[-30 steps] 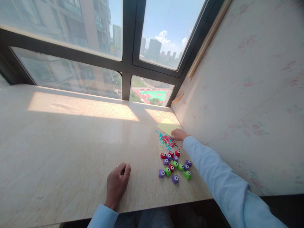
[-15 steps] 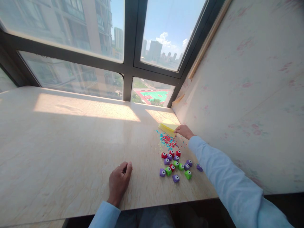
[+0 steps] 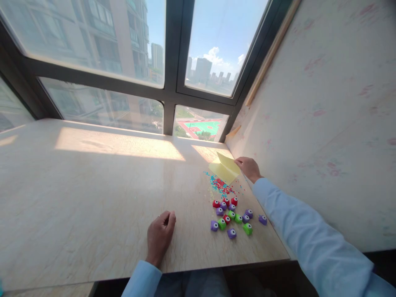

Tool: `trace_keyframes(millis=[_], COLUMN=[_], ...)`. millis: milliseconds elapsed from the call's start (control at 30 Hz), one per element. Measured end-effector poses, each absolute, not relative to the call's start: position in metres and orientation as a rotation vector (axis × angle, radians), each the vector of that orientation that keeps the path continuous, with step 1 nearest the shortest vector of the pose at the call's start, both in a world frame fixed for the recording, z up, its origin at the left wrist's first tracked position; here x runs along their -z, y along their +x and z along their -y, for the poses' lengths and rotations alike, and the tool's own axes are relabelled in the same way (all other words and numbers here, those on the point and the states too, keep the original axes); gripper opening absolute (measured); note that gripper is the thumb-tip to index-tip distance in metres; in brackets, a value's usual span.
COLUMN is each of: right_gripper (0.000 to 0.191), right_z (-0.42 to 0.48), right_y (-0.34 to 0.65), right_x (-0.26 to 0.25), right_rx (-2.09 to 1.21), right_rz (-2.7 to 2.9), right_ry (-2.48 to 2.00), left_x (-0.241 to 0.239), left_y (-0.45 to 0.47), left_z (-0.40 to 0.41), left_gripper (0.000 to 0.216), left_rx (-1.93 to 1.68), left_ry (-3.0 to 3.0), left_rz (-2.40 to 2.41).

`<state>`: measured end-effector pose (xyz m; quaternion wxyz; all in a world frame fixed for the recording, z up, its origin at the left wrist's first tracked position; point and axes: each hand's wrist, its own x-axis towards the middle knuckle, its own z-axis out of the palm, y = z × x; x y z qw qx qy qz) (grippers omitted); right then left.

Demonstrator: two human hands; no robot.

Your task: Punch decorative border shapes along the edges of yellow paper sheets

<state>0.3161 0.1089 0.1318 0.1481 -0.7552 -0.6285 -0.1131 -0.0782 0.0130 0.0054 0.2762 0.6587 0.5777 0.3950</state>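
My right hand [image 3: 249, 168] pinches the edge of a folded sheet of yellow paper [image 3: 223, 171] near the wall. One flap of the sheet is raised, the other lies low over the surface. Just in front of the paper is a scatter of small red and blue bits [image 3: 221, 186], with some pale ones at its left. Closer to me stand several small purple, green and red pieces with eye-like tops, among them a green piece [image 3: 247, 229] and a purple piece [image 3: 232, 233]. My left hand [image 3: 161, 237] rests on the surface, its fingers curled closed; whether anything is inside is hidden.
The marble-patterned sill [image 3: 102, 198] runs under a dark window frame [image 3: 169, 107]. A flowered wall [image 3: 309, 144] bounds the right side, close to my right arm. The sill's front edge lies near my lap.
My right hand has lifted one flap of the yellow paper, so the sheet is folded open wider. My left hand stays curled in place; the view has shifted slightly.
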Motion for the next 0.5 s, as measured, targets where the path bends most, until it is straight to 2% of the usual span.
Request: trace_keyframes(millis=[200, 267, 367, 500], right_gripper=[0.027, 0.031, 0.033, 0.035], right_z=[-0.096, -0.083, -0.055, -0.017], right_y=[0.276, 0.254, 0.216, 0.171], right_x=[-0.168, -0.18, -0.194, -0.2], right_rx=[0.411, 0.356, 0.06, -0.405], right_rz=[1.874, 1.868, 1.805, 1.658], right_ry=[-1.898, -1.597, -1.318, -1.226], left_x=[-0.005, -0.006, -0.007, -0.01], left_y=[-0.079, -0.078, -0.078, -0.08], left_z=[-0.013, -0.013, -0.012, -0.01], left_gripper=[0.041, 0.041, 0.042, 0.045], left_rx=[-1.052, -1.055, -1.06, -1.032], left_ry=[1.764, 1.753, 1.721, 1.672], left_rz=[-1.553, -1.55, -1.545, -1.406])
